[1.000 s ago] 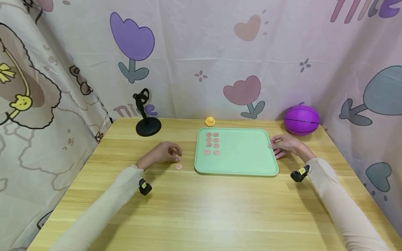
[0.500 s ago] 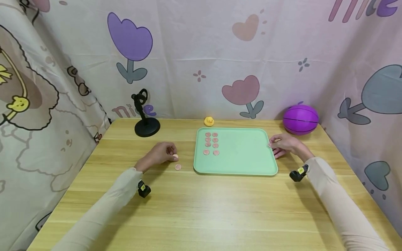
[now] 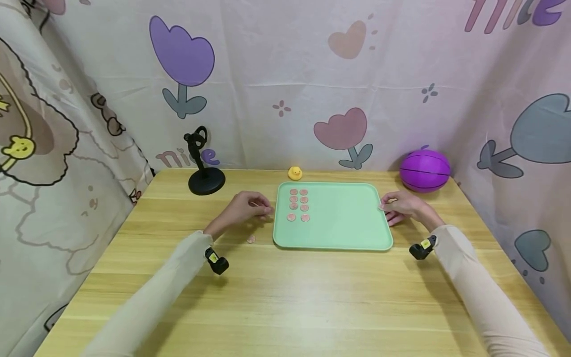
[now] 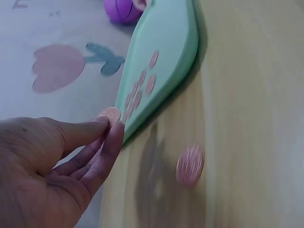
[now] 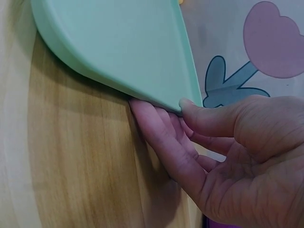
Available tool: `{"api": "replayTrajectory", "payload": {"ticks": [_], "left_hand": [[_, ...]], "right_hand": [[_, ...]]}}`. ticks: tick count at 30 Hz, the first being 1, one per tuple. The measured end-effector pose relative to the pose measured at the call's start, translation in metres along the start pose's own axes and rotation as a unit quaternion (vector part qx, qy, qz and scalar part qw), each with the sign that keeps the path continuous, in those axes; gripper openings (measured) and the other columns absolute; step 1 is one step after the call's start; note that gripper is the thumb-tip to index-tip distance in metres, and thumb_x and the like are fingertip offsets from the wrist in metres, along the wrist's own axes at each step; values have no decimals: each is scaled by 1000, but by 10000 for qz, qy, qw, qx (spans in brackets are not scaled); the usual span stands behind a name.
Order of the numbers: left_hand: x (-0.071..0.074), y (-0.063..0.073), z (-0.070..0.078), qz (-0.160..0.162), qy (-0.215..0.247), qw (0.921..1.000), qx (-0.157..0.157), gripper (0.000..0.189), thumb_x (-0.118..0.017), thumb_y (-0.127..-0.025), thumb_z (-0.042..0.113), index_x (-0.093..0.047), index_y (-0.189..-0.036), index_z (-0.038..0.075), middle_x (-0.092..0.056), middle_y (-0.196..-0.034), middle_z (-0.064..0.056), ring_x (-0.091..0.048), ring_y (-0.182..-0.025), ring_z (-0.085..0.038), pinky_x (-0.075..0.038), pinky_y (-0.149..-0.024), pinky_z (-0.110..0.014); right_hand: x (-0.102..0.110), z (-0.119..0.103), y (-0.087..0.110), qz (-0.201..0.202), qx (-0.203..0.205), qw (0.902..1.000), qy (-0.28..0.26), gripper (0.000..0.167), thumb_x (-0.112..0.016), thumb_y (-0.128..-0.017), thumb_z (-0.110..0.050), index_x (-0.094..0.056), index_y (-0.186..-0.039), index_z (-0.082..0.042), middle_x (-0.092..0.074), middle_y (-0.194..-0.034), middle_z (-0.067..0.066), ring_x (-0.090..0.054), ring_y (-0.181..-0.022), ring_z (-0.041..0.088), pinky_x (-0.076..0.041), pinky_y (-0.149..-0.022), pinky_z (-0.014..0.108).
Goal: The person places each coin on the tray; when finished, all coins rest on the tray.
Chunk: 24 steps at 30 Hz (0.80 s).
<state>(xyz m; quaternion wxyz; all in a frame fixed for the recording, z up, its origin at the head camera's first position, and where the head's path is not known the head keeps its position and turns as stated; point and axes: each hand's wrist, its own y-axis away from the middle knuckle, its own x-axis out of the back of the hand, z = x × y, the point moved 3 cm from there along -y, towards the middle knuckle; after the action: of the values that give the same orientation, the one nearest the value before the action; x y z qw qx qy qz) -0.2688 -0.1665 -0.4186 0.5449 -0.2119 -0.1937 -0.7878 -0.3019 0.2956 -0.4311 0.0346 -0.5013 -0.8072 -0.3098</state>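
My left hand (image 3: 243,209) pinches a copper-coloured coin (image 4: 113,113) between thumb and fingertips, just left of the tray's near-left side. A pale green tray (image 3: 345,215) lies on the table; on its left part several similar coins (image 3: 304,200) stand in two columns. One more coin (image 3: 251,239) lies on the wood below the left hand, blurred in the left wrist view. At the tray's right edge my right hand (image 3: 405,206) holds the rim, its thumb (image 5: 209,118) on top and fingers against the underside.
A purple ball (image 3: 425,170) stands at the back right, behind the right hand. A yellow toy duck (image 3: 295,173) sits behind the tray. The black stand (image 3: 206,180) is at the back left. A printed cloth (image 3: 254,59) hangs along the table's back edge.
My left hand has lifted a coin from the table and moved right and back with it, up to the tray's left edge. The right hand keeps its hold on the rim.
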Motion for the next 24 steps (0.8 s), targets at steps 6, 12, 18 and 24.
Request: {"api": "replayTrajectory", "payload": {"ticks": [6, 12, 18, 24], "left_hand": [[-31, -9, 15, -304, 376, 9988, -82, 14, -76, -97, 12, -76, -108, 3, -75, -100, -10, -70, -85, -21, -61, -79, -33], [-58, -14, 24, -307, 487, 9983, -126, 10, -76, -96, 6, -77, -104, 1, -74, -92, -9, -71, -74, -16, -61, -70, -28], [-82, -17, 32, -423, 639, 9969, -167, 5, -77, -93, 0, -76, -97, -3, -74, -85, -11, -70, -68, -14, -61, -66, -27], [-90, -15, 38, -448, 536, 9969, -363, 4, -74, -93, -3, -73, -96, -5, -74, -84, -14, -70, -68, -18, -61, -67, -28]], "right_hand": [[0, 1, 2, 54, 2, 10000, 1, 19, -56, -107, -6, -51, -119, 8, -60, -87, 7, -67, -75, 16, -64, -74, 35], [-1, 1, 3, 130, -55, 9999, 29, 25, -56, -108, -6, -48, -125, 11, -60, -86, 7, -67, -73, 15, -64, -72, 35], [-2, 1, 4, 127, -51, 9998, 112, 24, -56, -108, -7, -48, -122, 11, -60, -86, 7, -66, -75, 15, -64, -73, 35], [-3, -1, 3, 68, 9, 10000, -13, 20, -56, -107, -5, -49, -118, 10, -60, -85, 7, -67, -73, 14, -64, -72, 35]]}}
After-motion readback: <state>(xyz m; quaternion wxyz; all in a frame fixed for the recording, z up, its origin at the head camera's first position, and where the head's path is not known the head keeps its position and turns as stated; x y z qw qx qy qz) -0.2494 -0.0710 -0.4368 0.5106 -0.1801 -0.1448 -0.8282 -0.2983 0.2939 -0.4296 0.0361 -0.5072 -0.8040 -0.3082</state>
